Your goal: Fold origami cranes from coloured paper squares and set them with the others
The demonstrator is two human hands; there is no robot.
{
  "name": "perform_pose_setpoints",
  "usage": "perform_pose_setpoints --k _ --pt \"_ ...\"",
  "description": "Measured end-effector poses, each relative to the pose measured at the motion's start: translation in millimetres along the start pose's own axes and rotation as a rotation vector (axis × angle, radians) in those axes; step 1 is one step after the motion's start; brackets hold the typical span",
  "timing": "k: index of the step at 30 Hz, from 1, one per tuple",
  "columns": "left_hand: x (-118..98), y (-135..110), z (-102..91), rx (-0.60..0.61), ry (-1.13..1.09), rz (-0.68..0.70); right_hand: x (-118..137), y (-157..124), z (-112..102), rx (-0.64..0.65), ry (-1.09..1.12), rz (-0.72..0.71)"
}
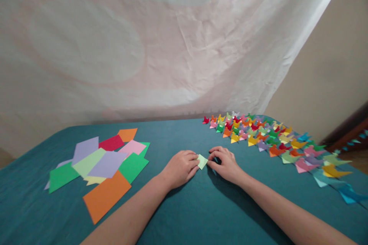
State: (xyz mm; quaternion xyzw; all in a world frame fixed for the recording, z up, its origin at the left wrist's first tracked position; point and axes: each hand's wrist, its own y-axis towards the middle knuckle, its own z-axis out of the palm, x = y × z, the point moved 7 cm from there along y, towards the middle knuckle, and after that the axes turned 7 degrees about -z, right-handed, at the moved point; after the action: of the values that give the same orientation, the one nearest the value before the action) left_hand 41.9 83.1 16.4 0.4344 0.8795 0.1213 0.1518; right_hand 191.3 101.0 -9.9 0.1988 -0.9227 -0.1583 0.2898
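A small folded piece of pale green paper (202,162) lies between my two hands at the middle of the table, roughly diamond-shaped. My left hand (182,168) is closed on its left corner, the fingers resting along that edge and hiding part of it. On the opposite side, my right hand (224,164) pinches the right corner between thumb and forefinger, with its other fingers curled.
Loose sheets of coloured paper, among them an orange sheet (107,197), overlap on the left. Rows of small folded paper birds (276,151) stand at the right. The teal tablecloth (184,218) reaches back to a hanging pale curtain (161,46).
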Motion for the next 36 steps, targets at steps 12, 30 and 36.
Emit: perform_pose_setpoints --k 12,30,36 --pt "0.3 0.0 1.4 0.033 0.01 -0.013 0.4 0.0 -0.1 0.025 -0.006 0.031" --pt "0.1 0.1 0.7 0.048 -0.007 -0.024 3.6 0.8 3.2 0.023 -0.043 0.131" --pt "2.0 0.8 -1.2 0.056 -0.041 -0.071 14.0 -2.2 1.3 -0.012 -0.051 0.046"
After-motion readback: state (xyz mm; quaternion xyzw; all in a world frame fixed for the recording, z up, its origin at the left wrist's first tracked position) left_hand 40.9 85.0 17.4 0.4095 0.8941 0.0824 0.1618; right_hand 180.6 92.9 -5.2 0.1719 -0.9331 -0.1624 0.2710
